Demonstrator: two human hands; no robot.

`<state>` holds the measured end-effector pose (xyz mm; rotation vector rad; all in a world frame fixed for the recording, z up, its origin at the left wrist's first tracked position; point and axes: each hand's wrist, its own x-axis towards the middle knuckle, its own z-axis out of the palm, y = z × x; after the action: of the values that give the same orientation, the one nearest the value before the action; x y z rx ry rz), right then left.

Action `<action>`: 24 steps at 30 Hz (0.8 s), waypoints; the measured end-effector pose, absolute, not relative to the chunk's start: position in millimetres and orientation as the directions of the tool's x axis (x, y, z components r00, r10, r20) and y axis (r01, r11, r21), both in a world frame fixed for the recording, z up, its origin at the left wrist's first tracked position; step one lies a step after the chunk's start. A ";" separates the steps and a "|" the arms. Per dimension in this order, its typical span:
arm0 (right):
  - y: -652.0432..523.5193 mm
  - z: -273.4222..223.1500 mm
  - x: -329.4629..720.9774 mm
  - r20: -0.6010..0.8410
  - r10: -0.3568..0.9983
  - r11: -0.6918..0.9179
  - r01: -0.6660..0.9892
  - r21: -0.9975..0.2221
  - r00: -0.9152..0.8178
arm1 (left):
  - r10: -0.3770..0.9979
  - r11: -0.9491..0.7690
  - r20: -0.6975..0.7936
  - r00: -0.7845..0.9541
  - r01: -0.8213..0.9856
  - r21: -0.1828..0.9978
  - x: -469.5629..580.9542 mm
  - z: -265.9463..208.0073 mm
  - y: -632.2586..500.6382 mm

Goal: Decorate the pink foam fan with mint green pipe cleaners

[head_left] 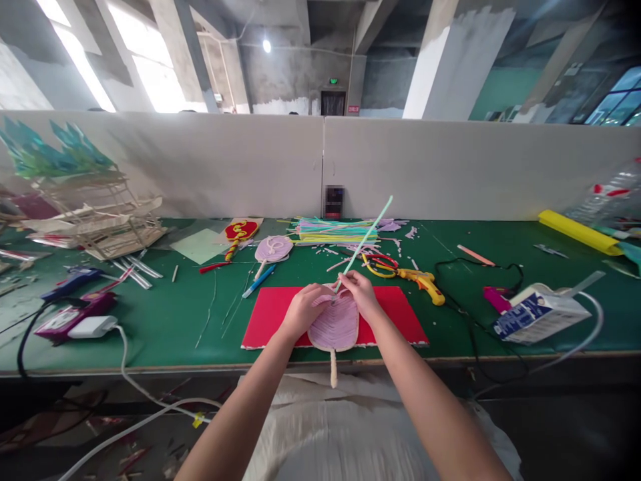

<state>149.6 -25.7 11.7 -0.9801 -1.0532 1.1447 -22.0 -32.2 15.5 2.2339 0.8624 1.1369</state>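
Observation:
A purple fan-shaped piece [334, 326] made of rows of pipe cleaner, with a pale rim and a pale handle pointing toward me, lies over a red board [268, 314]. My left hand [304, 308] grips its upper left edge, fingers closed. In the fingertips of my right hand [359, 294] is a light green pipe cleaner [368, 235], pinched near its lower end and slanting up to the right. That lower end meets the top of the fan; whether it is attached there I cannot tell.
Behind the board lie a pipe cleaner bundle [335, 230], another purple fan [274, 248], a red fan [241, 230], a blue pen [259, 280] and red-handled scissors [383, 264]. A yellow glue gun [424, 284] and a carton [543, 314] stand right; a power strip [75, 317] left.

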 end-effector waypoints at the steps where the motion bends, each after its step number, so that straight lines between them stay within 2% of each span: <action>1: -26.1 12.6 149.9 0.138 0.986 0.155 -0.222 -0.963 0.089 | 0.697 -0.701 0.542 0.469 0.287 0.653 -22.0 14.9 -31.5; 7: -27.5 17.0 149.6 0.145 0.989 0.150 -0.298 -0.943 0.038 | 0.669 -0.723 0.569 0.478 0.243 0.646 -21.5 12.1 -30.1; 10: -28.0 17.8 149.8 0.154 0.986 0.165 -0.263 -0.950 0.060 | 0.690 -0.710 0.572 0.443 0.260 0.655 -22.2 14.1 -31.6; 13: -29.0 18.5 150.0 0.139 0.988 0.155 -0.309 -0.938 0.075 | 0.701 -0.708 0.601 0.385 0.272 0.652 -23.6 17.2 -32.1; 18: -30.3 19.2 150.8 0.101 0.995 0.081 -0.437 -0.896 -0.023 | 0.709 -0.701 0.606 0.360 0.271 0.659 -24.9 17.6 -29.5; 24: -29.5 16.4 150.6 0.077 0.993 0.030 -0.425 -0.905 -0.095 | 0.711 -0.679 0.564 0.420 0.201 0.706 -24.2 17.2 -30.1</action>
<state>150.6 -29.5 16.4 -0.7888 -0.9806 1.4226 -24.2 -30.1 17.2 2.1313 0.7693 1.2220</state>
